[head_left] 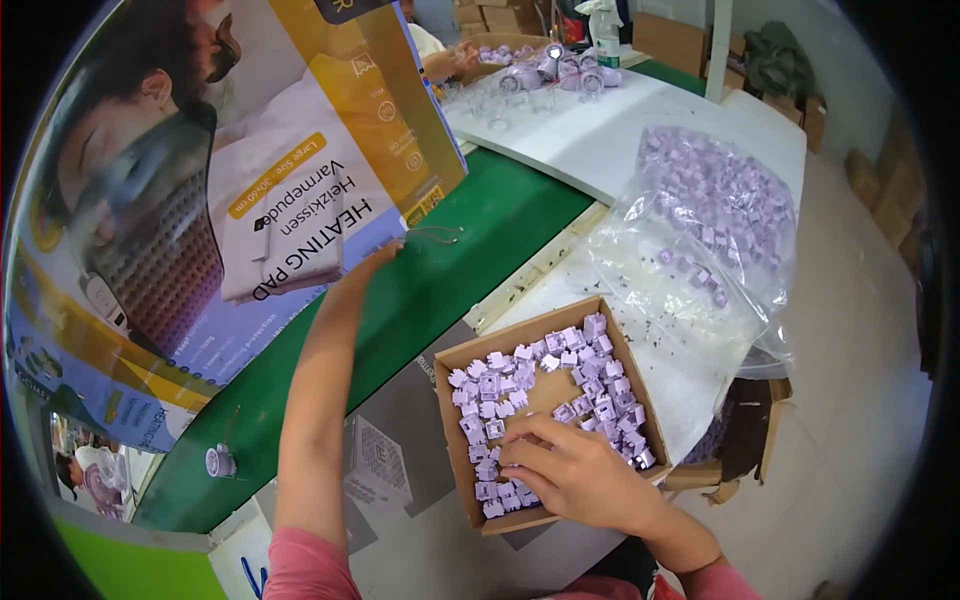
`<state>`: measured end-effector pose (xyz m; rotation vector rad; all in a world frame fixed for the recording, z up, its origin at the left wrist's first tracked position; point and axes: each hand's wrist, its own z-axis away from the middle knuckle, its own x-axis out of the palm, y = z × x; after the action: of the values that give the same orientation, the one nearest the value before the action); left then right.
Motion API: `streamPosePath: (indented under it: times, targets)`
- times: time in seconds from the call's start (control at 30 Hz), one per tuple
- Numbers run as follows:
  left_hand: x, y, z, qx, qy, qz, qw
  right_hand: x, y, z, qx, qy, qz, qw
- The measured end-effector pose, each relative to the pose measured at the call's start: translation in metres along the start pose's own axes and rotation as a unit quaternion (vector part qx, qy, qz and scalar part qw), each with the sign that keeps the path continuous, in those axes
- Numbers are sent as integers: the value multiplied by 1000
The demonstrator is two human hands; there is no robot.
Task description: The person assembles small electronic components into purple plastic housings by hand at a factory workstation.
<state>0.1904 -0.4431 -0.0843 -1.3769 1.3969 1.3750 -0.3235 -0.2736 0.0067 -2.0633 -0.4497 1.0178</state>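
Note:
My left arm reaches forward over the green belt (500,205). At its end my left hand (388,250) is closed beside the lower edge of a large printed cardboard panel; its fingers are small in view. Thin wires (438,236) stick out from it, with a bit of lilac at the fingers. My right hand (570,470) is inside a shallow cardboard box (452,440), fingers bent and drawn together among small lilac plastic parts (610,395). Whatever lies between those fingertips is hidden. The parts line the box walls, and brown cardboard shows in the middle.
The printed panel (290,200) stands upright at left, blocking the view behind. A lilac wired part (221,460) sits on the belt. At right lies a clear bag of lilac parts (720,195). A spray bottle (604,35) and another person's hand (460,58) are farther back.

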Motion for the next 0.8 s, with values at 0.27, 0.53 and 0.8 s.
streamPosePath:
  times: [0.27, 0.53, 0.8]
  targets:
    - [-149, 133, 210, -175, -14, -1, 984, -6, -18, 4, 15, 102, -24, 994]
    - [-220, 191, 448, -185, -180, -118, 959, 32, -76, 3, -93, 3, -110, 990]
    - [-152, 195, 498, -240, -151, -143, 948, 101, -114, -1, -110, -123, -215, 963]
